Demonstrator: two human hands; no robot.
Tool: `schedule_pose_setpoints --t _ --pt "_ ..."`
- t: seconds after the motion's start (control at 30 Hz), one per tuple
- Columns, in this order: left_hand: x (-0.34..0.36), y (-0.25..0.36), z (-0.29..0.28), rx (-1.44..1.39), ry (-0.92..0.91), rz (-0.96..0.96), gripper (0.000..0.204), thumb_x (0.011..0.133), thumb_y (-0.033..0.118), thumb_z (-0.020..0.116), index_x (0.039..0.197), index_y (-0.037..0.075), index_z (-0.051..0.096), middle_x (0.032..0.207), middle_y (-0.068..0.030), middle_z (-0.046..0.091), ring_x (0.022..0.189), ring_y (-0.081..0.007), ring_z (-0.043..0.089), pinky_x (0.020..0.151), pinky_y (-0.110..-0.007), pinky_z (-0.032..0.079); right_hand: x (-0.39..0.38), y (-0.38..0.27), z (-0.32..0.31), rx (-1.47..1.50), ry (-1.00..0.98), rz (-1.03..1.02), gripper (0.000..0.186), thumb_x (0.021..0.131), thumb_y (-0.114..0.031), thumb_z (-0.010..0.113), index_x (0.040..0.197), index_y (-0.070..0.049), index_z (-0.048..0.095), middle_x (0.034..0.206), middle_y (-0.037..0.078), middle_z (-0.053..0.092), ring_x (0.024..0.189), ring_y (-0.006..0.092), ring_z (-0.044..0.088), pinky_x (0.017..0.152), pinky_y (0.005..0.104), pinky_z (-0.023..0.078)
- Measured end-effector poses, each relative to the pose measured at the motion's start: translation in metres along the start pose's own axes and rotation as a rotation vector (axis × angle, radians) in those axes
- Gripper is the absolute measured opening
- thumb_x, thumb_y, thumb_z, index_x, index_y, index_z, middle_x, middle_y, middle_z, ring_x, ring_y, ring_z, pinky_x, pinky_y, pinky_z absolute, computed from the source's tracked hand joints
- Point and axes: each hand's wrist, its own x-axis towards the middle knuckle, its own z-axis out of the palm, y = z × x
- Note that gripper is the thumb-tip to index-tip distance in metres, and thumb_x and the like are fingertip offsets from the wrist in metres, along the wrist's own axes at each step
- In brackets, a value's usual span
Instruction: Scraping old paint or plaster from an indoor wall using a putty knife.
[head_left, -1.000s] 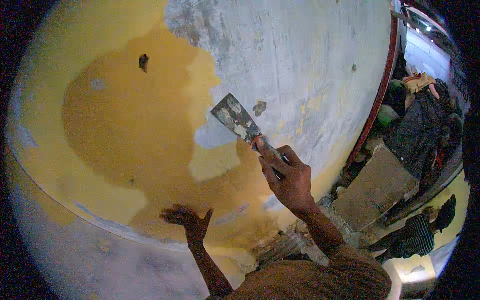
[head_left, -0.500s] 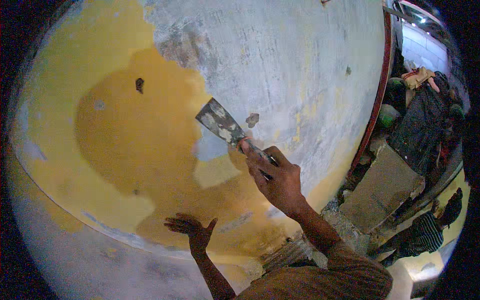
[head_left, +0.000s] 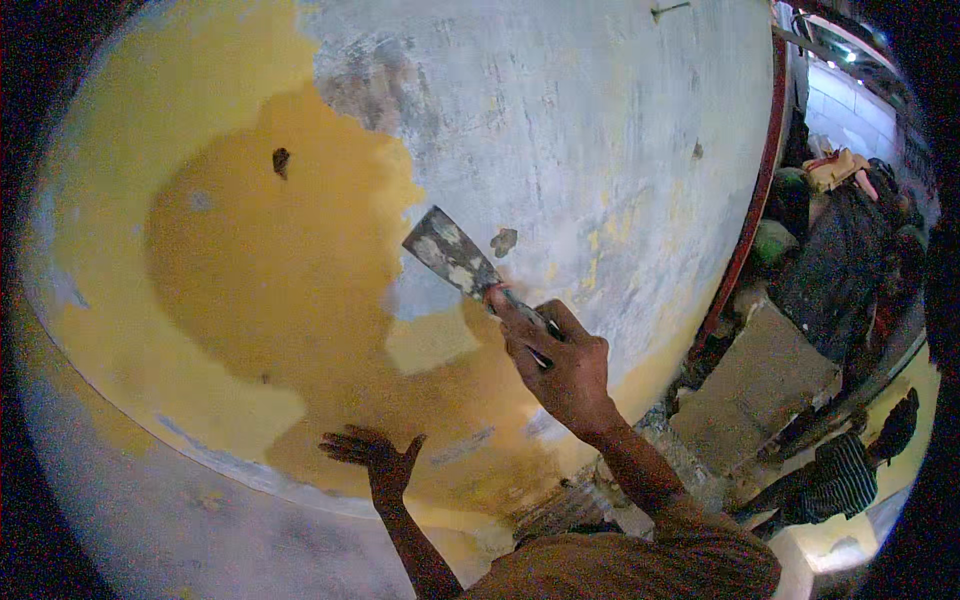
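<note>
scraper (head_left: 455,252) before wall (head_left: 600,110) | board (head_left: 757,380) right of wall | person (head_left: 845,478) right of board

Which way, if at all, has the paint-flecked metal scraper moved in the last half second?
Yes, slightly: the scraper has shifted down and right relative to the small grey blotch on the whitish wall.

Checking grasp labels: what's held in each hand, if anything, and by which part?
Right hand: flat-bladed scraper, held by its handle. Left hand: nothing held, open.
</note>
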Motion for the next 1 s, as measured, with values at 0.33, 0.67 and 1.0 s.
schedule_pose_setpoints --t 0.33,0.67,1.0 --pt "-0.008 -0.008 0.011 -0.058 -0.013 -0.02 0.15 0.073 0.089 0.064 0.159 -0.011 -0.008 0.153 -0.0491 -0.028 0.14 -0.0698 -0.026 0.106 -0.086 -0.011 0.016 -0.011 -0.001 -0.021 -0.063 -0.054 0.059 0.09 -0.012 0.077 0.144 -0.033 0.063 0.092 0.005 0.067 0.061 0.0212 0.066 0.054 0.0363 0.057" --pt "-0.007 -0.003 -0.001 -0.263 -0.12 -0.081 0.146 0.078 0.084 0.066 0.158 -0.01 -0.014 0.149 -0.0536 -0.028 0.138 -0.0737 -0.024 0.107 -0.085 -0.009 0.009 -0.005 -0.009 -0.012 -0.063 -0.036 0.056 0.092 -0.014 0.075 0.143 -0.034 0.064 0.09 0.006 0.066 0.06 0.0224 0.066 0.055 0.0368 0.055" --pt "-0.01 -0.008 0.003 -0.144 -0.072 0.018 0.144 0.079 0.083 0.066 0.159 -0.009 -0.012 0.151 -0.0533 -0.025 0.14 -0.0724 -0.023 0.107 -0.085 -0.011 -0.02 0.02 -0.02 -0.085 -0.097 0.033 0.046 0.093 -0.012 0.075 0.136 -0.024 0.07 0.088 0.008 0.065 0.06 0.0221 0.064 0.056 0.0363 0.053"
